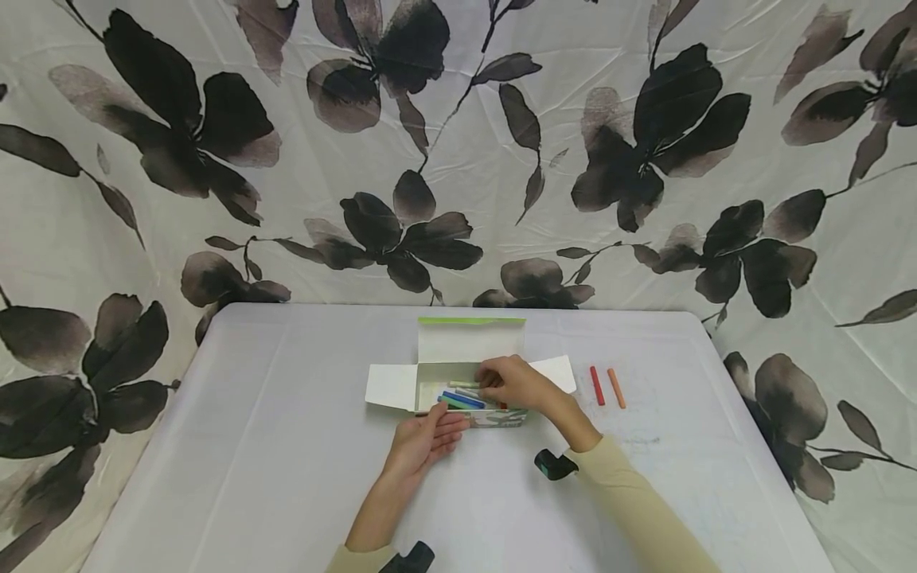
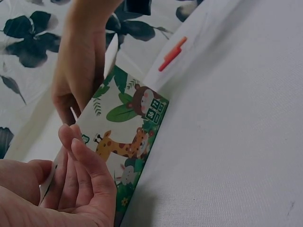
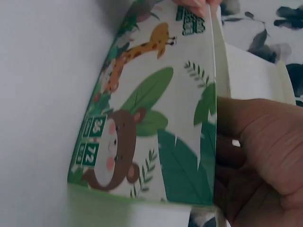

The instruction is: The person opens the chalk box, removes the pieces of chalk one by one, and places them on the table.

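Observation:
A white cardboard box [image 1: 444,374] with its flaps spread stands on the table, and slim crayon-like sticks [image 1: 462,399] in blue, green and other colours lie inside. Leaves, a giraffe [image 2: 113,145] and a bear [image 3: 113,146] are printed on its front. My left hand [image 1: 426,442] holds the front wall, thumb at the top edge and fingers along the outside. Over the box's right half, my right hand [image 1: 517,382] reaches down inside among the sticks. The box wall hides its fingertips in the wrist views, so whether it pinches a stick does not show.
A red stick [image 1: 597,386] and an orange stick [image 1: 617,388] lie apart on the white table [image 1: 286,477], to the right of the box. The box's left flap [image 1: 390,386] and right flap [image 1: 559,372] stick out sideways. A flowered cloth [image 1: 501,159] hangs behind.

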Motion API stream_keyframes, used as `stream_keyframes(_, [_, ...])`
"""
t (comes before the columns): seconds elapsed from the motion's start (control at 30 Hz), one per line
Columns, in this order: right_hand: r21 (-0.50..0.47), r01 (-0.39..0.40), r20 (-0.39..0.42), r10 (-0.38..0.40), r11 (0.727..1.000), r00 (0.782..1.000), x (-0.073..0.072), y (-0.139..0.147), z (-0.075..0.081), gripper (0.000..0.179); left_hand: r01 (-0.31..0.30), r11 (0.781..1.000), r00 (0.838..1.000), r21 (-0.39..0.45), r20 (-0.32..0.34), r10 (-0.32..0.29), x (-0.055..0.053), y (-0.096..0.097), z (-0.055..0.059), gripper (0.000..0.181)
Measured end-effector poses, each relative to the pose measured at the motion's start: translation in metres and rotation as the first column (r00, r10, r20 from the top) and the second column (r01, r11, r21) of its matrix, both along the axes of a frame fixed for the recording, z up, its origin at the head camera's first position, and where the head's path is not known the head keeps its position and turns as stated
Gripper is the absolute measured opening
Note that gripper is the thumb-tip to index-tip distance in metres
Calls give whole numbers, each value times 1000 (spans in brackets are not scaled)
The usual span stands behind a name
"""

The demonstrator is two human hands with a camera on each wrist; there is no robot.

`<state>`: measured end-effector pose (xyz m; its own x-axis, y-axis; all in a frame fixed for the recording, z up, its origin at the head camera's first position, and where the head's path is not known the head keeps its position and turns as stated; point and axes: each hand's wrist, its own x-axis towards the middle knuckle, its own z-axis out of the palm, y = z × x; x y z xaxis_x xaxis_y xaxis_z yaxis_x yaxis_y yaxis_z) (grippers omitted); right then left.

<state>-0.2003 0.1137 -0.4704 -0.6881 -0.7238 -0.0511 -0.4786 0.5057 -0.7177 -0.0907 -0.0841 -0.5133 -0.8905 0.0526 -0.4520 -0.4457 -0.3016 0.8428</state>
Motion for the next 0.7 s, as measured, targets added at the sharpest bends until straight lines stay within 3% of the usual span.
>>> stream_keyframes(0.23, [170, 30, -93, -14, 985, 996, 5, -13, -4, 19, -11, 1000, 1000, 8, -4, 11, 1, 0, 1, 46])
stream_keyframes(0.37, [242, 64, -106, -39, 968, 994, 6, -18, -7, 23, -15, 1000, 1000, 13, -4, 15, 2, 1, 1, 48])
stream_keyframes(0.7, [259, 99, -130, -66, 961, 989, 6, -24, -9, 24, -24, 1000, 1000, 13, -6, 24, 0, 1, 0, 48])
